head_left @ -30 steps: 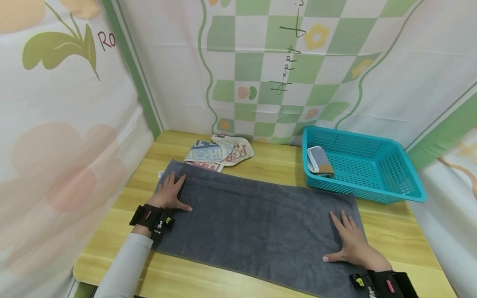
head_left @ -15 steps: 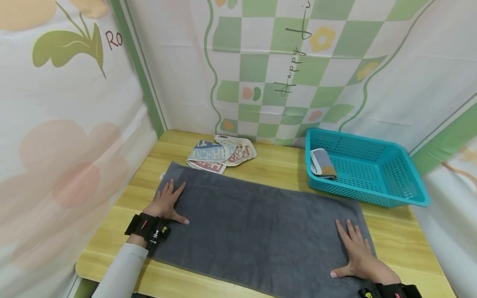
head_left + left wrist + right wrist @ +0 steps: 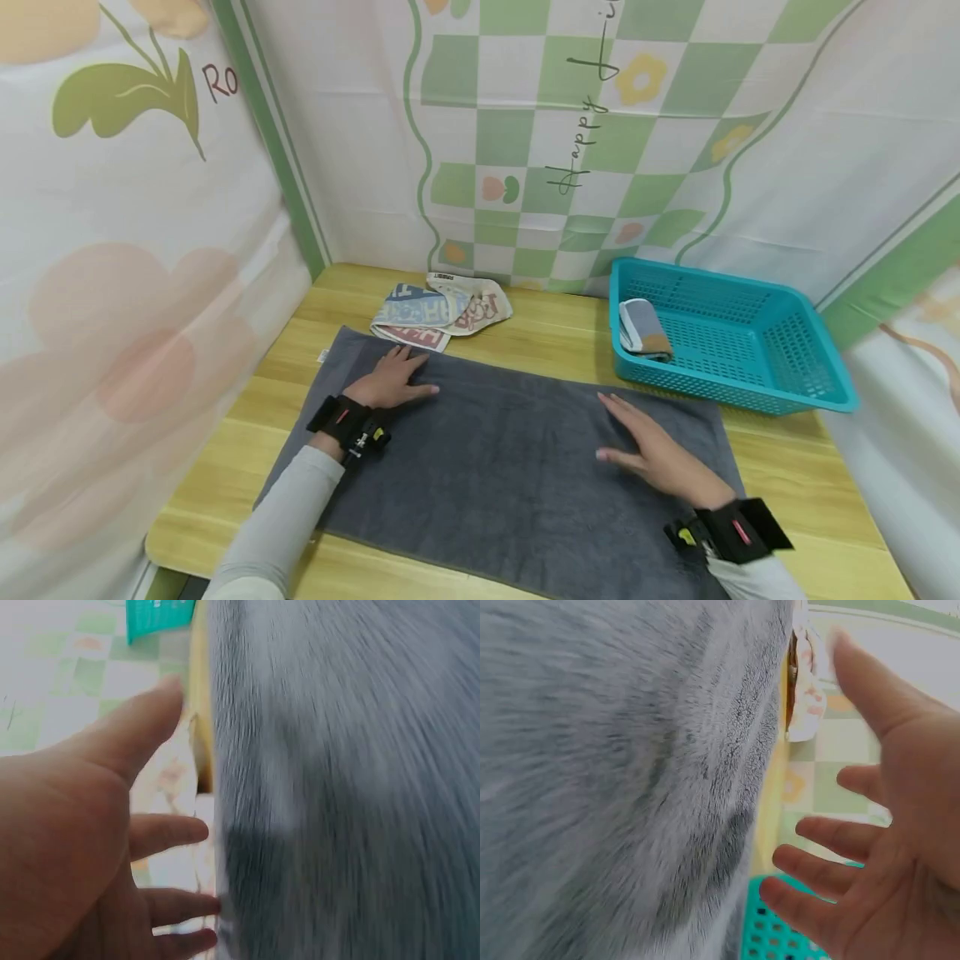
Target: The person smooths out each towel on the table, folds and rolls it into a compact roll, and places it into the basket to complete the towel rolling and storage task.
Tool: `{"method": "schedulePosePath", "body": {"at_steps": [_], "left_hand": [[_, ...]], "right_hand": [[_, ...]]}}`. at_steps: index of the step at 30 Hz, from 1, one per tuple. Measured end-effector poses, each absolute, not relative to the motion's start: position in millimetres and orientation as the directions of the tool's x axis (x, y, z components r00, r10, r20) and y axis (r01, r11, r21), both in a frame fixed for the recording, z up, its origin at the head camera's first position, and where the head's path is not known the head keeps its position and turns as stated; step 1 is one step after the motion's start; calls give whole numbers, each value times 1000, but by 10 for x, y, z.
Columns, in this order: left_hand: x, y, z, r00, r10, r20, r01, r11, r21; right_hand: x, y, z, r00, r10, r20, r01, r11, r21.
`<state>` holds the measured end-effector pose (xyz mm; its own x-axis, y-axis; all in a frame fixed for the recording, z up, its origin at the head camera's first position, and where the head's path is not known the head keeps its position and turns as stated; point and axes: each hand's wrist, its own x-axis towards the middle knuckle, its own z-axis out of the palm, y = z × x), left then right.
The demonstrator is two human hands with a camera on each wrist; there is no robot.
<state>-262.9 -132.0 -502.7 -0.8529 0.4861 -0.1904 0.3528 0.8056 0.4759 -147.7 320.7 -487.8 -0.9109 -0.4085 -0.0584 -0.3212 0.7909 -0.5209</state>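
A dark grey towel lies spread flat across the table, its small white tag at the far left corner. Over its left part, close to the far edge, is my left hand, fingers spread and holding nothing. My right hand is over the towel's right part, its fingers extended and pointing inward, with nothing in its grasp. Both wrist views show extended fingers beside the grey pile; in the left wrist view the fingertips are right at the towel.
Behind the towel lies a crumpled patterned cloth in blue, red and cream. A teal plastic basket stands at the back right, with a folded grey, white and brown cloth inside. Fabric curtains enclose the wooden table.
Both hands have moved inward from the towel's side edges, the left to the right and the right to the left and farther back. The towel stays spread in about the same place.
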Motion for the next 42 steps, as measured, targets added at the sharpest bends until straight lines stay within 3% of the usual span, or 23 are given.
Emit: {"method": "schedulePosePath", "body": {"at_steps": [5, 13, 17, 21, 25, 33, 42], "left_hand": [[-2709, -1137, -5103, -871, 424, -248, 293, 854, 429], [-2803, -1080, -5133, -871, 400, -285, 270, 875, 401], [-2853, -1132, -5111, -883, 445, -148, 356, 841, 407], [-2903, -1242, -5087, -881, 471, 50, 458, 820, 345], [-2966, -1359, -5070, -883, 454, 115, 467, 833, 298], [-3063, -1534, -5058, -913, 393, 107, 408, 872, 273], [-3125, -1808, -5009, -957, 288, -25, 259, 895, 363]], "right_hand": [[-1772, 3136, -5006, -906, -416, -83, -330, 815, -475], [-1917, 3165, -5102, -914, -386, -125, -309, 862, -401], [-1942, 3296, -5054, -927, -375, -19, -339, 858, -386], [-1931, 3511, -4999, -945, -310, 102, -326, 900, -290], [-1923, 3698, -5020, -958, -262, 117, -282, 933, -223], [-1919, 3865, -5067, -969, -223, 109, -242, 946, -217], [-1784, 3950, -4970, -951, -261, 165, -291, 937, -196]]}}
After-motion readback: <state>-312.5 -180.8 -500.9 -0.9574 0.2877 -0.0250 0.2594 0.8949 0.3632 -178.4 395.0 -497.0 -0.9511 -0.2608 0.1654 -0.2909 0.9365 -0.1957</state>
